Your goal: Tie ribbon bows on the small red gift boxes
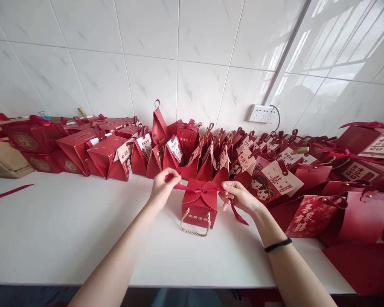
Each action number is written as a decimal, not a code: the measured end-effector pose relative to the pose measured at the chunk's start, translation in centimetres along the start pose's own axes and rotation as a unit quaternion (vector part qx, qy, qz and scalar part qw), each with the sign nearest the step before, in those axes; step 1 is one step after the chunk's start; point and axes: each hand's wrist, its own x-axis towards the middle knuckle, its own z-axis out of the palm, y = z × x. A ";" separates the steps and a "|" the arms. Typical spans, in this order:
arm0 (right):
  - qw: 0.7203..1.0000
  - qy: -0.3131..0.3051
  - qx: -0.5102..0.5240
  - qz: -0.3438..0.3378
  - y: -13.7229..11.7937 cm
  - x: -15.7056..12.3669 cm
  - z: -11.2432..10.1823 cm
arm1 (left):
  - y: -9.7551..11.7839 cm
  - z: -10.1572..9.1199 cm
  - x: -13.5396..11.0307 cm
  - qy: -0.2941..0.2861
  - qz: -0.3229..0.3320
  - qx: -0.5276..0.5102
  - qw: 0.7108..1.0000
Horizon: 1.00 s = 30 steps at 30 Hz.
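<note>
A small red gift box [196, 207] stands on the white table in front of me, with a twisted gold rope handle [194, 234] hanging down its near side. Across its top runs a dark red ribbon [192, 188], crossed at the middle of the folded flaps. My left hand [165, 184] pinches one side of the ribbon just left of the box. On the other side, my right hand [238, 195] grips the ribbon between thumb and forefinger, and a loose tail dangles below it. The ribbon looks stretched between both hands.
Rows of red gift boxes [73, 147] and tagged boxes [176, 149] line the back of the white table [83, 230]. More crowd the right side, with a red sheet [361, 266] at the near right. A ribbon strip [11, 193] lies at left. A power strip [264, 114] hangs on the tiled wall.
</note>
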 end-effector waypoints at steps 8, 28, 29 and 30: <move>0.999 -0.028 0.036 0.020 0.1 0.0 0.0 | 0.3 -0.1 0.2 0.232 0.105 0.212 0.944; 0.996 -0.067 0.024 0.054 0.5 -0.2 -0.5 | 1.0 -0.3 -0.5 -0.315 -0.192 -0.014 0.929; 0.995 -0.073 0.022 0.060 0.6 -0.2 -0.6 | 1.0 -0.3 -0.4 -0.309 -0.189 -0.023 0.932; 0.995 -0.077 0.020 0.065 0.6 -0.2 -0.6 | 0.9 -0.3 -0.4 -0.302 -0.188 -0.032 0.934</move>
